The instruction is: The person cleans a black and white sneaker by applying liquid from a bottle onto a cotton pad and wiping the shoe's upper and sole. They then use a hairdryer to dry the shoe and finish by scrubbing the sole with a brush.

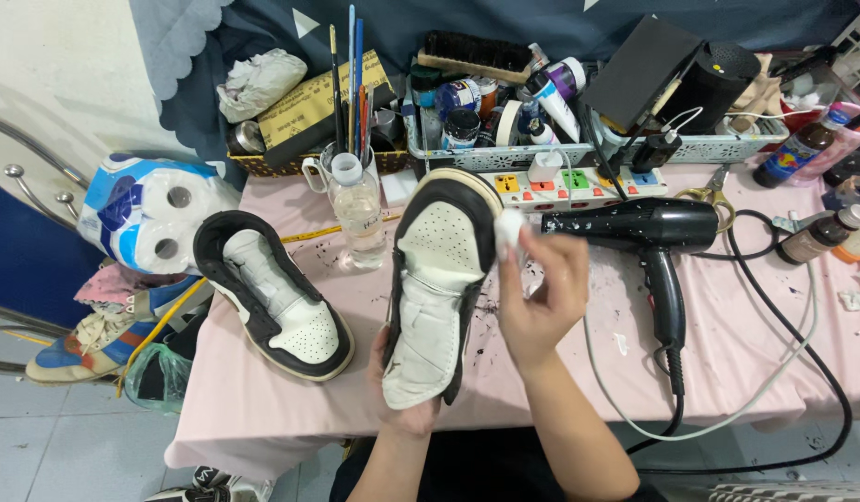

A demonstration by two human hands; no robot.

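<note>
My left hand (399, 400) grips a black and white high-top sneaker (439, 284) from below at its heel end, toe pointing away from me. A small white wad (510, 227) is pinched in my right hand (542, 297) and pressed against the sneaker's right edge near the toe. The matching second sneaker (272, 296) lies on the pink table (727, 353) to the left, laces removed.
A black hair dryer (648, 232) with its cord lies right of my hand. Behind are a clear water bottle (356, 209), a power strip (579, 186), brushes in a jar, baskets of bottles and a brush. Toilet rolls (151, 214) and a blue shoe sit left.
</note>
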